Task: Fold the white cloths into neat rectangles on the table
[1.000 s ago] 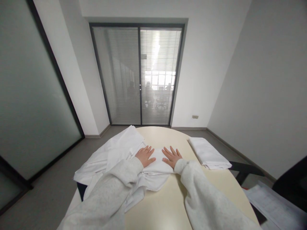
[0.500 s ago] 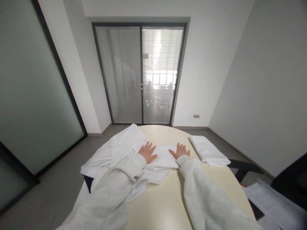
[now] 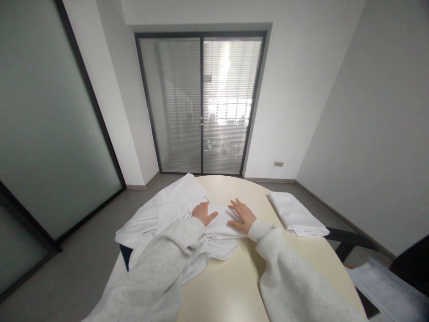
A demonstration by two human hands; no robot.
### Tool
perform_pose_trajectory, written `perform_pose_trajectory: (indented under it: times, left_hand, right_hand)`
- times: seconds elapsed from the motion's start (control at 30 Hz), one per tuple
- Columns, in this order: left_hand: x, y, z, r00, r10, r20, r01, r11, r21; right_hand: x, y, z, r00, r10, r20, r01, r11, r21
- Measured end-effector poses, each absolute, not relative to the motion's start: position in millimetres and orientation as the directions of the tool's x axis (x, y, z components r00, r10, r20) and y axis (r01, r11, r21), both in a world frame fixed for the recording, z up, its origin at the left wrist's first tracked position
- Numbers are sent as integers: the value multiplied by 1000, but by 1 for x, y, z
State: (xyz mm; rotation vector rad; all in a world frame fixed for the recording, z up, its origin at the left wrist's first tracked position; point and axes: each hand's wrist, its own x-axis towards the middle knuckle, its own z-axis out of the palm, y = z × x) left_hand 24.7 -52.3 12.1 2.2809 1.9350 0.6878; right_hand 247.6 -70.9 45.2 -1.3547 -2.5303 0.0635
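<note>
A folded white cloth (image 3: 219, 223) lies on the cream round table (image 3: 234, 277) in front of me. My left hand (image 3: 203, 212) rests on its left part, fingers curled down toward the far edge, thumb out. My right hand (image 3: 241, 215) lies flat on its right part with fingers spread. Neither hand lifts anything. Both arms wear light grey sleeves.
A heap of loose white cloths (image 3: 161, 214) covers the table's left side and hangs over its edge. A neat stack of folded white cloths (image 3: 296, 214) sits at the right. Papers (image 3: 385, 286) and a dark chair (image 3: 351, 241) are at the right. Glass doors with blinds (image 3: 201, 103) stand behind.
My right hand has slid back left onto the cloth from its right edge. My left hand's fingers have curled. The view has shifted slightly.
</note>
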Motion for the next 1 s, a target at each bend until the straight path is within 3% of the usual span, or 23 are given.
perform_pose_trajectory:
  times: [0.1,0.23,0.33,0.5,0.67,0.8,1.0]
  left_hand:
    - [21,-46,9,124,930,345,846,-281,453]
    - [14,-40,16,165,854,494,660,-467,588]
    - [11,-43,29,174,774,609,533,-594,603]
    - [11,-59,47,299,611,733,509,-752,419]
    - [10,-69,51,486,464,740,552,-820,152]
    - [11,-68,49,598,442,668,568,-822,36]
    - [11,-64,47,638,525,564,627,-779,17]
  right_hand:
    - [225,-84,47,-743,665,75,644,742,-186]
    - [219,-81,41,-742,667,69,641,735,-222]
    - [226,-67,37,-735,668,117,624,734,-268]
    - [232,-42,30,-675,721,157,672,688,-272]
    - [232,-28,30,-544,816,196,711,573,-408]
    - [232,-27,30,-469,861,198,755,507,-416]
    - [233,-34,30,-603,758,250,688,652,-318]
